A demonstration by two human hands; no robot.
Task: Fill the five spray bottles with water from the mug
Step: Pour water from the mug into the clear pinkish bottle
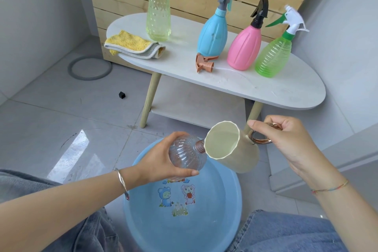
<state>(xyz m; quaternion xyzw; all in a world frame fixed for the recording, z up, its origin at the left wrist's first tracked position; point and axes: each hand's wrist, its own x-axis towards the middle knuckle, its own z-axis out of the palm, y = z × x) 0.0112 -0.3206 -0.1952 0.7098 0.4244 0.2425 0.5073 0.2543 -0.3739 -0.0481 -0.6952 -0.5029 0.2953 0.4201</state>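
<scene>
1. Head view down onto a round pale-blue plastic basin (225, 221), cartoon animals printed inside.
2. Above the basin's far rim: clear ribbed plastic spray bottle (185, 154), uncapped, gripped round its belly by the left hand (161, 159).
3. Lying nearly level, long axis left-to-right, threaded copper neck (200, 145) aimed right at the lip of a cream faceted mug (233, 149); touching or just short, cannot tell.
4. Held by its copper ring handle in the right hand (286, 139), tilted mouth-left over the same rim.
5. Probably calls for tipping the neck upward before pouring.
6. Beyond the basin, capped, on a white oval table (276, 94): pale-green bottle (158, 18), blue bottle (212, 32), pink bottle (244, 47), green bottle (273, 55); loose copper spray head (204, 63) alongside.
7. Basin lettering half covered by the left hand, unreadable.
</scene>
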